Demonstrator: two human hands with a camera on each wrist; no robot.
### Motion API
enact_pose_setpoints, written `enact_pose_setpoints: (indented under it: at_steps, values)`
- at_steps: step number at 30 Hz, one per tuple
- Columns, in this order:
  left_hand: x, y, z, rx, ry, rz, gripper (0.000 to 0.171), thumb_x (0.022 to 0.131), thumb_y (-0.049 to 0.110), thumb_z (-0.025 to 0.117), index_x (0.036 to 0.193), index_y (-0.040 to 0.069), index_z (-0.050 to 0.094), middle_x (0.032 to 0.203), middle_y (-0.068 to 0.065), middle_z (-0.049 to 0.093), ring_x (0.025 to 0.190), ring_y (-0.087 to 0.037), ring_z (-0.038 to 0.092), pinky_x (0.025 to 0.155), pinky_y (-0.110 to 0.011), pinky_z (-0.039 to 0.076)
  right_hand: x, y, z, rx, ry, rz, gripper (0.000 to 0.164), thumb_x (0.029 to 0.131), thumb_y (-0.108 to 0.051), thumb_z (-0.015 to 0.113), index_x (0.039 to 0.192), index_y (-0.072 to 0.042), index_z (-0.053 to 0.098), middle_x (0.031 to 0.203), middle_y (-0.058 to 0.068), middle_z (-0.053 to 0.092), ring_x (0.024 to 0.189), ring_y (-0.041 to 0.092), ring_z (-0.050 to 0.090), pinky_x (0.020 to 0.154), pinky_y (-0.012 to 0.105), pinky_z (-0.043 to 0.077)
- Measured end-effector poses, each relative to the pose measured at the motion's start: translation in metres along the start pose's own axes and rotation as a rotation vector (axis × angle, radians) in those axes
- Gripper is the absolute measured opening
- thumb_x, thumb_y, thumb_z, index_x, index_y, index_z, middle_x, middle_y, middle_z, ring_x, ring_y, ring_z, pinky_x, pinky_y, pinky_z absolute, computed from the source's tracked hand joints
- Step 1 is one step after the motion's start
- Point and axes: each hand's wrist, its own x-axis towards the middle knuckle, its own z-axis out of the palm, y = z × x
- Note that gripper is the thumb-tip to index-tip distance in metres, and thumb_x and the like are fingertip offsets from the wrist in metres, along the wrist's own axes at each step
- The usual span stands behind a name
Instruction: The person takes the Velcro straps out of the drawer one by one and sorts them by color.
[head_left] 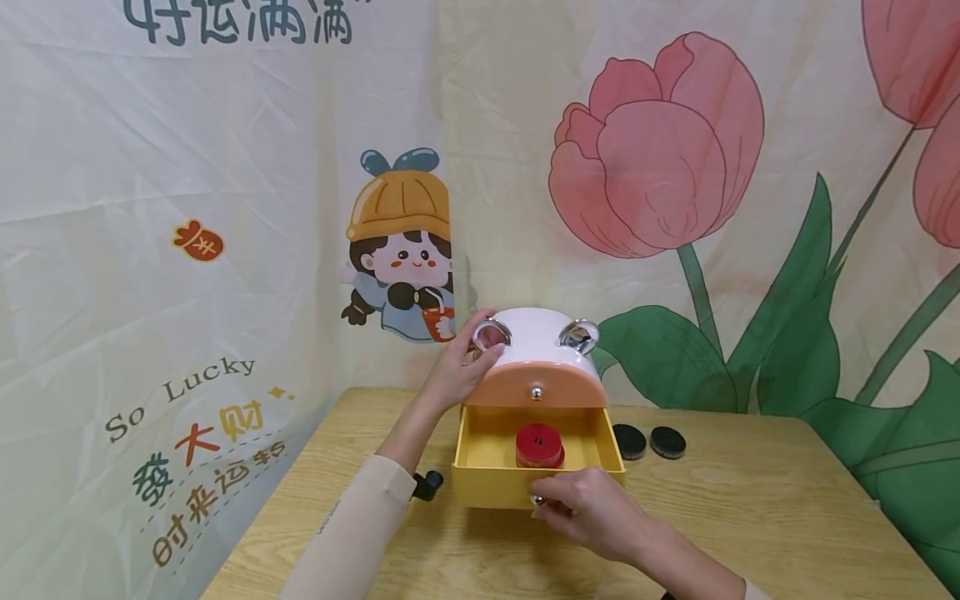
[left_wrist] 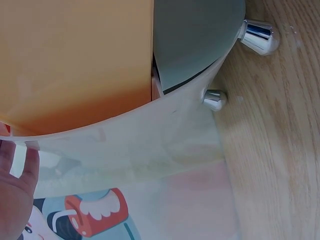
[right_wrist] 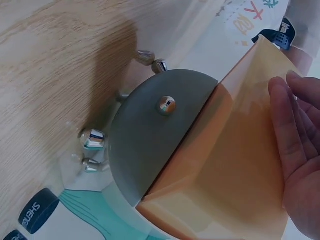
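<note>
At the white cabinet (head_left: pixel 536 337), head view: left hand (head_left: pixel 457 362) on its upper left side, thumb and forefinger spread beside a silver ring (head_left: pixel 476 336). Right hand (head_left: pixel 596 510) at cabinet's front, pinching the knob (head_left: pixel 537 500) of its pulled-out yellow drawer (head_left: pixel 487 487); red disc (head_left: pixel 538 446) inside.

Left wrist view: fairly straight fingers at cabinet's edge.

Right wrist view: fingers drawn together before cabinet's drawer.
</note>
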Motion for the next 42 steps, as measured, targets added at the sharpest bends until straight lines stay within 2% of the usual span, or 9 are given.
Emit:
enact_pose_setpoints:
  at_steps: [5, 9, 12, 15, 18, 24, 32, 37, 42]
  values:
    - [0.000, 0.000, 0.000, -0.003, 0.002, 0.010, 0.059, 0.100, 0.046, 0.066, 0.153, 0.047, 0.040, 0.142, -0.004, 0.062, 0.130, -0.028, 0.058, 0.112, -0.055, 0.048, 0.002, -0.003, -0.004, 0.031, 0.033, -0.033, 0.018, 0.092, -0.018, 0.080, 0.110, -0.015, 0.075, 0.089, -0.008, 0.076, 0.071, -0.008, 0.060, 0.069, 0.004, 0.050]
    - [-0.001, 0.000, 0.000, 0.001, 0.003, 0.002, 0.059, 0.100, 0.048, 0.066, 0.152, 0.048, 0.040, 0.141, -0.003, 0.062, 0.130, -0.028, 0.058, 0.112, -0.055, 0.048, 0.008, -0.009, -0.010, 0.029, 0.150, -0.127, 0.024, 0.089, -0.013, 0.083, 0.112, -0.013, 0.076, 0.087, -0.007, 0.073, 0.071, -0.003, 0.059, 0.066, 0.004, 0.048]
    - [-0.001, 0.000, 0.000, 0.000, 0.002, -0.001, 0.058, 0.100, 0.048, 0.066, 0.152, 0.050, 0.040, 0.141, -0.003, 0.061, 0.130, -0.029, 0.058, 0.112, -0.056, 0.048, 0.015, -0.011, -0.016, 0.014, 0.248, -0.160, 0.031, 0.083, -0.007, 0.087, 0.111, -0.014, 0.077, 0.087, -0.006, 0.071, 0.070, 0.001, 0.057, 0.066, 0.004, 0.048]
    - [-0.001, 0.000, 0.000, -0.003, 0.002, -0.003, 0.058, 0.100, 0.048, 0.065, 0.152, 0.050, 0.039, 0.142, -0.003, 0.061, 0.131, -0.030, 0.057, 0.112, -0.058, 0.047, 0.022, -0.009, -0.021, -0.024, 0.316, -0.160, 0.032, 0.079, -0.005, 0.089, 0.108, -0.015, 0.078, 0.093, -0.004, 0.072, 0.078, 0.006, 0.062, 0.073, 0.010, 0.054]
    - [-0.002, 0.001, 0.000, -0.002, 0.005, -0.008, 0.058, 0.100, 0.048, 0.065, 0.152, 0.051, 0.039, 0.143, -0.003, 0.060, 0.132, -0.031, 0.057, 0.112, -0.058, 0.047, 0.029, -0.004, -0.024, -0.057, 0.336, -0.139, 0.032, 0.078, -0.006, 0.090, 0.106, -0.016, 0.079, 0.100, -0.003, 0.074, 0.089, 0.010, 0.068, 0.083, 0.018, 0.059]
    - [-0.001, 0.001, 0.000, -0.016, 0.006, -0.014, 0.058, 0.099, 0.050, 0.066, 0.151, 0.053, 0.040, 0.142, -0.004, 0.060, 0.131, -0.031, 0.057, 0.111, -0.059, 0.048, 0.035, 0.010, -0.028, -0.102, 0.270, -0.042, 0.024, 0.083, -0.016, 0.088, 0.106, -0.016, 0.079, 0.103, -0.005, 0.073, 0.093, 0.009, 0.067, 0.082, 0.022, 0.061]
    - [0.001, -0.003, 0.001, -0.025, 0.015, 0.024, 0.060, 0.101, 0.044, 0.067, 0.154, 0.041, 0.042, 0.144, -0.005, 0.060, 0.129, -0.028, 0.059, 0.112, -0.055, 0.048, 0.040, 0.028, -0.035, -0.046, 0.068, 0.137, 0.025, 0.091, -0.026, 0.082, 0.114, -0.017, 0.078, 0.112, -0.006, 0.076, 0.104, 0.010, 0.066, 0.090, 0.032, 0.061]
    - [0.002, -0.002, 0.001, -0.028, 0.012, 0.017, 0.061, 0.100, 0.045, 0.066, 0.156, 0.038, 0.041, 0.145, -0.004, 0.059, 0.130, -0.028, 0.058, 0.113, -0.055, 0.048, 0.043, 0.033, -0.037, -0.029, 0.023, 0.168, 0.026, 0.093, -0.029, 0.079, 0.117, -0.018, 0.078, 0.115, -0.007, 0.076, 0.107, 0.011, 0.067, 0.094, 0.036, 0.060]
    - [0.001, -0.001, 0.000, -0.018, 0.005, 0.007, 0.058, 0.100, 0.048, 0.066, 0.153, 0.047, 0.041, 0.144, -0.002, 0.060, 0.130, -0.028, 0.058, 0.112, -0.055, 0.048, 0.045, 0.035, -0.038, -0.034, 0.017, 0.179, 0.026, 0.094, -0.029, 0.079, 0.117, -0.017, 0.077, 0.115, -0.006, 0.077, 0.107, 0.012, 0.067, 0.095, 0.037, 0.060]
